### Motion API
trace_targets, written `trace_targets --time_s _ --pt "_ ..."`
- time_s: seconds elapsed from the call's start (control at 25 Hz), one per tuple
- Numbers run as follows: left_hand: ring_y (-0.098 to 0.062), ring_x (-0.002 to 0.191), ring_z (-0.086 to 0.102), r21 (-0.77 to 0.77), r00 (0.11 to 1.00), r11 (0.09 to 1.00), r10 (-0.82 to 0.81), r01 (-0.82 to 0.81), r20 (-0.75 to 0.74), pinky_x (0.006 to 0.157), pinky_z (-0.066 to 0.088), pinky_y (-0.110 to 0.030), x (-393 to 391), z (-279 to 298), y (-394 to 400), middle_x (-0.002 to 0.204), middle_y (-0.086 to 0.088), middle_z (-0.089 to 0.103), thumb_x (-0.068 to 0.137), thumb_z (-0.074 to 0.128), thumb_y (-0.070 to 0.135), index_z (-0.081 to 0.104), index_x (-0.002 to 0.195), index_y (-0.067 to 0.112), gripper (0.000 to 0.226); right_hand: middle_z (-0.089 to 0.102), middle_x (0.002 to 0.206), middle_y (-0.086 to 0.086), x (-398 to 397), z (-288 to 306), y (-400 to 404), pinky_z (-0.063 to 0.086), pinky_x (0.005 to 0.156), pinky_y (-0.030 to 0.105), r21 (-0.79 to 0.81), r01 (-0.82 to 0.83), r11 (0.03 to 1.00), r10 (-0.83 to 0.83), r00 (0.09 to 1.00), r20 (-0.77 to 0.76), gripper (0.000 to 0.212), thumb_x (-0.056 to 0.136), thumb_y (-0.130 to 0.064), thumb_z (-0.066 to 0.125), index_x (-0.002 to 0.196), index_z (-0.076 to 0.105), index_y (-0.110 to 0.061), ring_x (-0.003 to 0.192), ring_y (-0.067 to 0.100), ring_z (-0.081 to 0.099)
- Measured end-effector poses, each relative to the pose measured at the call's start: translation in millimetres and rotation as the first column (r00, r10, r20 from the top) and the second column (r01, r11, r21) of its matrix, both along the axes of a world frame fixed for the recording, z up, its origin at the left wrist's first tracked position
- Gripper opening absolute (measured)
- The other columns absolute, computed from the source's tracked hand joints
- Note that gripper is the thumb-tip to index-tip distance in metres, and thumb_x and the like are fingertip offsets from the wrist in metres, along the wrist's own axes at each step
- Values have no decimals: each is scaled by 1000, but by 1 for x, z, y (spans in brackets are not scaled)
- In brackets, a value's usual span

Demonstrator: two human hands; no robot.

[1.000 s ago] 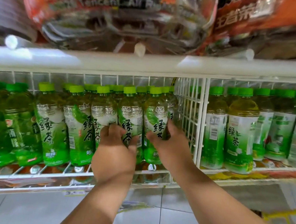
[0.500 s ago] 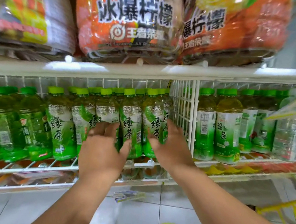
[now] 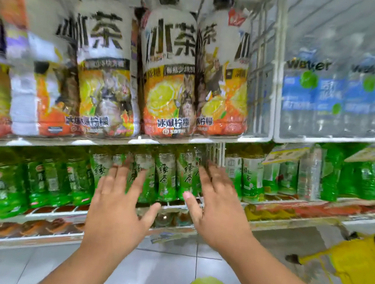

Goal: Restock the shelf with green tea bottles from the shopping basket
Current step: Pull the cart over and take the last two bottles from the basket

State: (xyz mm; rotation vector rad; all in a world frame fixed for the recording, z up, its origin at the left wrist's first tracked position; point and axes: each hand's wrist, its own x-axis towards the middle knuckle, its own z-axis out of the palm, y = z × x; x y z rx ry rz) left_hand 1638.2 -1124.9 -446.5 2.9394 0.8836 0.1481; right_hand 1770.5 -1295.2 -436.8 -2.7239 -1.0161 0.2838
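Nearest, at 6 o'clock: grey tiled floor (image 3: 160, 281).
Left hand (image 3: 115, 211) spread wide, holding nothing.
Right hand (image 3: 217, 209) likewise spread, empty, fingertips near front bottles; contact unclear through blur.
Yellow mesh shopping basket (image 3: 361, 272) at 4 o'clock, contents hidden.
Beyond hands, at centre: row of green-labelled plastic green tea bottles (image 3: 166, 177) on white wire shelf (image 3: 54, 213).
Judged step: squaring up row. Best done with flat palms, even light push, labels forward, bottles upright.
Farthest, at 12 o'clock: large orange-labelled lemon tea bottles (image 3: 169, 76).

green tea bottles (image 3: 167, 175) packed tight, upper shelf rail (image 3: 181, 142) close overhead
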Motion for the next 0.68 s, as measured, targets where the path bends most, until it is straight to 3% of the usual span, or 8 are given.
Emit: trace_targets --time_s 0.08,0.24,0.52,0.68 --pt "-35 148 29 -63 997 998 -12 17 72 118 33 -52 -14 32 -10 158 -15 38 89 46 66 45 151 23 76 16 170 10 -22 28 -11 17 126 48 12 5 1000 -5 1000 3 96 91 -74 0 162 25 -14 156 32 14" --pt "-27 155 15 -116 986 990 -61 80 155 121 21 -47 -34 101 -27 168 -5 21 91 56 60 40 155 28 73 4 172 6 -59 84 -32 8 128 45 8 49 999 -48 999 -25 94 87 -71 2 164 15 -18 158 26 -2" --pt "-23 157 -4 -132 984 983 -110 128 137 126 8 -45 -75 233 -51 171 0 -2 92 43 70 23 160 35 79 8 172 5 -110 207 -77 8 128 45 95 162 982 -167 985 52 94 88 -72 8 163 18 -18 158 27 2" --pt "-22 156 -8 -169 978 968 -165 185 124 127 3 -45 -82 296 -64 170 1 -8 93 40 72 19 160 36 79 -2 172 3 -134 271 -97 0 128 40 70 213 975 -217 975 55 100 81 -76 0 164 6 -20 158 23 -7"
